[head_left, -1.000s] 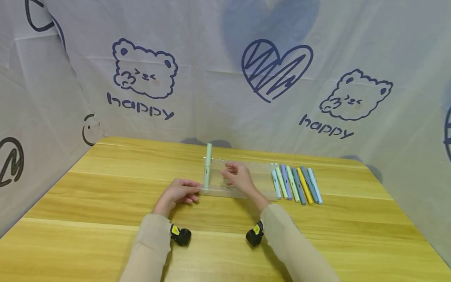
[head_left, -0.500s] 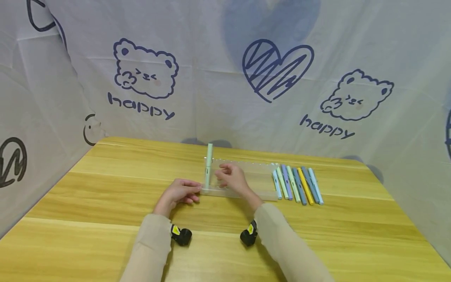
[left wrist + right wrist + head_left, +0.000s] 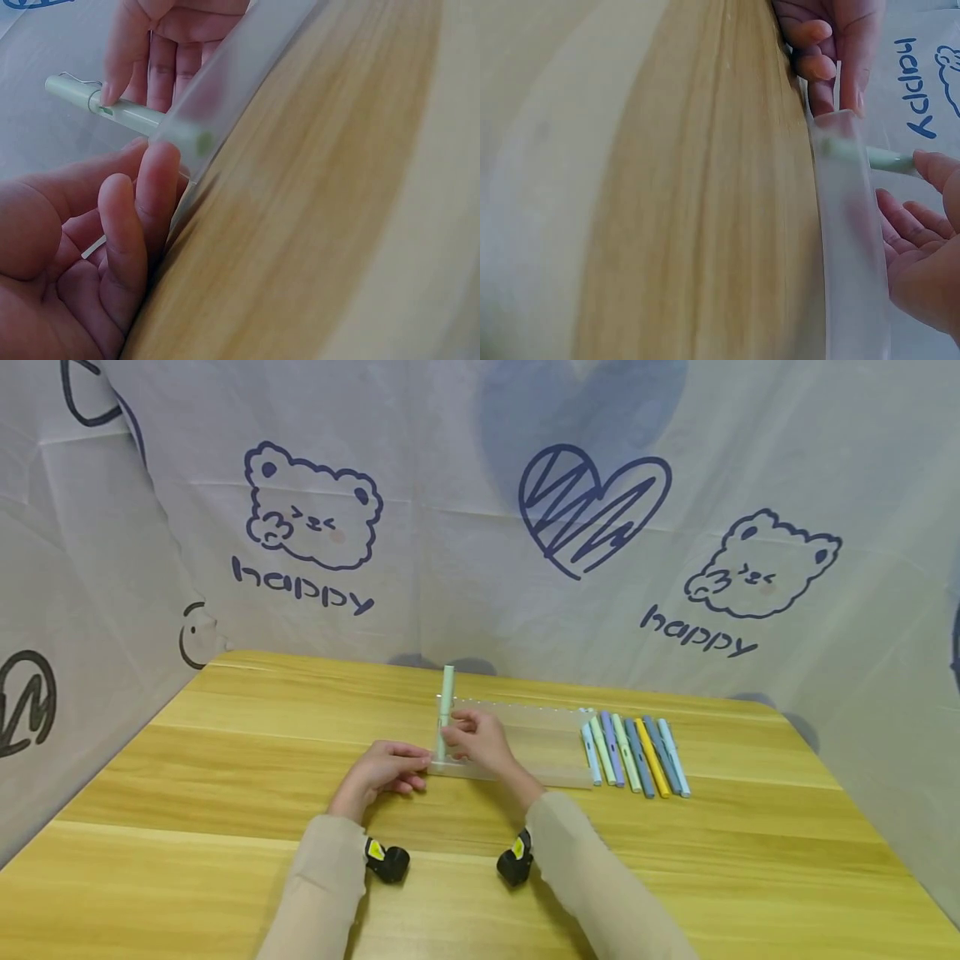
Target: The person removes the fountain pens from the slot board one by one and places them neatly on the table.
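Observation:
A pale green pen (image 3: 447,689) with a wire clip stands upright at the left end of a clear plastic pen stand (image 3: 551,743). In the left wrist view, the pen's (image 3: 127,114) lower end sits behind the stand's frosted front lip (image 3: 225,82). My left hand (image 3: 386,768) grips the stand's left corner between thumb and fingers. My right hand (image 3: 483,742) is just right of the pen, one fingertip (image 3: 109,91) touching its barrel. The other fingers of that hand are loosely bent beside the pen, not wrapped round it.
Several pens (image 3: 633,756) in blue, green, purple and yellow lie side by side right of the stand. The wooden table (image 3: 225,760) reaches back to a white curtain (image 3: 442,568) printed with bears and hearts.
My right hand has moved left along the stand and its fingertip has come up to the pale green pen. The left hand keeps its place at the corner.

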A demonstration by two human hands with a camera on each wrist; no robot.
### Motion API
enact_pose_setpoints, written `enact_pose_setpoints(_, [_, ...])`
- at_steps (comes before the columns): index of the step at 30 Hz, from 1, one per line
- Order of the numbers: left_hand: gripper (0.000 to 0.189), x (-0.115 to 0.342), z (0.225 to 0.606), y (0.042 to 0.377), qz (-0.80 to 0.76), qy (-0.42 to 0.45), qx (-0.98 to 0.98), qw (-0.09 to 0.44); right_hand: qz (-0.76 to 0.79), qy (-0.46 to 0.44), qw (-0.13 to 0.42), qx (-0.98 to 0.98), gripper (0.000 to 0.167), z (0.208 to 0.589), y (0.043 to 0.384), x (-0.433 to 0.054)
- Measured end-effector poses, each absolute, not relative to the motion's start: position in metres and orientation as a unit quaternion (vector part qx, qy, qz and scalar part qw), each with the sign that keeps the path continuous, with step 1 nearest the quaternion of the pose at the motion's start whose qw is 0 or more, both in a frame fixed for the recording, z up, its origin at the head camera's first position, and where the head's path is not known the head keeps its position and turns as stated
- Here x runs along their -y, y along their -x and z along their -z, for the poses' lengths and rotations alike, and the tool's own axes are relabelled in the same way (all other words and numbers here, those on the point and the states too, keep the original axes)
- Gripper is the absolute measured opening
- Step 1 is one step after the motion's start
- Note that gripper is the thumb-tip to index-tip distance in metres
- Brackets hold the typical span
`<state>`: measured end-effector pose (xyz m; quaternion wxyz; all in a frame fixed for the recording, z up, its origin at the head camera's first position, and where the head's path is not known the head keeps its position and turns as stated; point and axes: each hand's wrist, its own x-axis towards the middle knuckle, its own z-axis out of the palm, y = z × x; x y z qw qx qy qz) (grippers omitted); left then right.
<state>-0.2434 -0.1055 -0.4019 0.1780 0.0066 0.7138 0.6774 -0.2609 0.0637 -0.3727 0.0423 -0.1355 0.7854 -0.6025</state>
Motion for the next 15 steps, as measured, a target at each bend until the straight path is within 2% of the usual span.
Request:
enact_pose_setpoints(6, [0.030,0.104,0.404,0.244,-0.674,-0.003,-0.717,0.177,0.592,0.128,0.029,-0.795,0.036,0.388,0.273,-0.061])
enact_pose_setpoints(15, [0.031,0.105,0.404,0.245,-0.677,-0.008,-0.714,0.179,0.579,0.131,0.019,-0.804,0.031,0.387,0.272,-0.058])
